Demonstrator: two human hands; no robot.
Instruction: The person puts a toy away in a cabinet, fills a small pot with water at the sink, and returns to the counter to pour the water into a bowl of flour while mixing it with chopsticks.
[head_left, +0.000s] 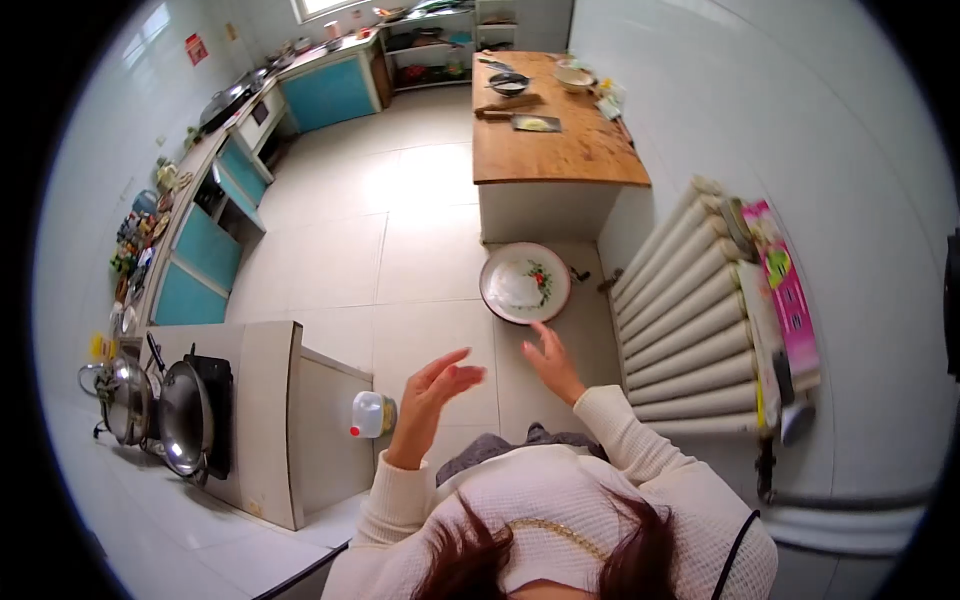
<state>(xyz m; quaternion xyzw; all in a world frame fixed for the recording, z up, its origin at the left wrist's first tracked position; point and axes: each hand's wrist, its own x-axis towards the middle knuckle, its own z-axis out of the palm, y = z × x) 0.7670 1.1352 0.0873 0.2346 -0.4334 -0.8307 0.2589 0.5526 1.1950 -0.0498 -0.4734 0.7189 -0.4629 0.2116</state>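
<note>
A white enamel basin (508, 287) with a dark rim and a red-and-green floral print is in front of me, by the end of the wooden-topped counter. My right hand (553, 364) is nearest to it, fingers stretched toward its near rim; whether they touch cannot be made out. Held up to the left, my left hand (432, 400) has its fingers extended and nothing in it. It is apart from the basin. Both hands are open.
A wooden counter (560, 160) carries a cleaver (537, 123) and bowls. On the right is a radiator (690, 310). A plastic jug (370, 414) stands beside the left cabinet, which holds a wok (186, 420). Blue cabinets (190, 292) line the left wall.
</note>
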